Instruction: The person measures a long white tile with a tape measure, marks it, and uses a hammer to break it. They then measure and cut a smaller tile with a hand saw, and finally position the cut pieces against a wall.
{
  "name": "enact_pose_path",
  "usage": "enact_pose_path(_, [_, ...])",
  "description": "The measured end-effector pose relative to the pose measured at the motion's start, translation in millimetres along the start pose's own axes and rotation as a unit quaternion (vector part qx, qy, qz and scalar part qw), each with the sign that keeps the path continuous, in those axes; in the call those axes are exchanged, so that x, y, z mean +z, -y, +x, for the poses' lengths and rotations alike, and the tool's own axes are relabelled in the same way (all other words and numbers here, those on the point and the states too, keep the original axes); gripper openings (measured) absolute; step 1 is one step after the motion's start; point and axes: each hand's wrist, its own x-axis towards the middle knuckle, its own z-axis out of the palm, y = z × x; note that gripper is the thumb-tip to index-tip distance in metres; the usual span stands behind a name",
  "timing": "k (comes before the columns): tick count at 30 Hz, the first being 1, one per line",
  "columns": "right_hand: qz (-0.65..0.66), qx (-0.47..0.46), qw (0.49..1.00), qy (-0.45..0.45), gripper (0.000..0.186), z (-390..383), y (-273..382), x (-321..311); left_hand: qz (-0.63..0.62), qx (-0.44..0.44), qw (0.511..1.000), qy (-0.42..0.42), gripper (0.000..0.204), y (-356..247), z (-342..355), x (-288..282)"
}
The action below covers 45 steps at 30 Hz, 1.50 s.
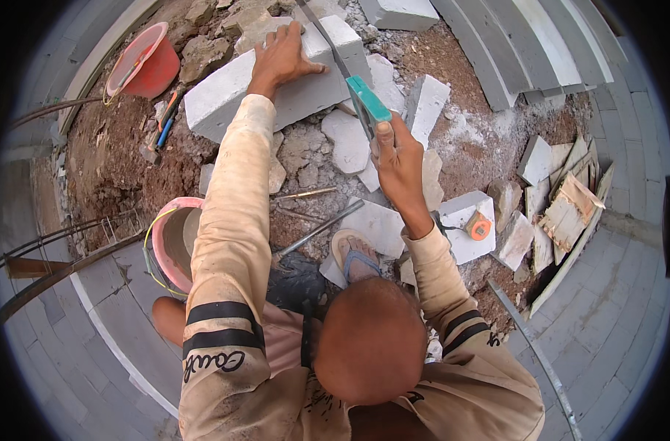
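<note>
My left hand (282,60) rests on a long white lightweight concrete block (228,95), fingers spread across its top and thumb stuck out to the right. In my right hand (400,165) is the green handle of a handsaw (367,98), fingers wrapped round it and thumb along its near end. The grey blade runs up and away to the left, against the block just right of my left hand. How deep the blade sits in the block, I cannot tell. Broken white pieces and stones lie below and beside the block.
A red bucket (158,70) stands at the far left, a hammer (158,140) near it. A pink bucket (162,239) is beside my left forearm. An orange tape measure (478,226) lies on a white slab (460,209). Wood scraps (570,209) and long blocks (489,51) are at right.
</note>
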Motion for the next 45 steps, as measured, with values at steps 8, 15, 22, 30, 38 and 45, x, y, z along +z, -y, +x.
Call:
enact_pose_path(8, [0.057, 0.115, 0.991, 0.026, 0.082, -154, 22, -84, -0.017, -0.001, 1.000, -0.011, 0.107, 16, 17, 13])
enact_pose_path(15, [0.055, -0.002, 0.998, 0.027, 0.059, 20, -16, 7, -0.029, 0.009, 1.000, 0.001, 0.108, 5, 4, 5])
enact_pose_path(22, [0.068, 0.128, 0.989, 0.028, 0.083, -140, 15, -79, -0.028, 0.003, 1.000, -0.002, 0.112, 15, 12, 13])
enact_pose_path(30, [0.136, 0.031, 0.989, 0.047, 0.064, 19, -28, 4, -0.013, -0.011, 1.000, -0.025, 0.104, 8, 8, 6])
enact_pose_path(38, [0.062, 0.112, 0.991, 0.025, 0.082, -146, 4, -85, 0.005, -0.002, 1.000, 0.001, 0.103, 17, 18, 14])
enact_pose_path(45, [0.016, 0.054, 0.998, 0.034, 0.060, 34, -4, 6, -0.007, 0.009, 1.000, -0.014, 0.108, 5, 4, 6])
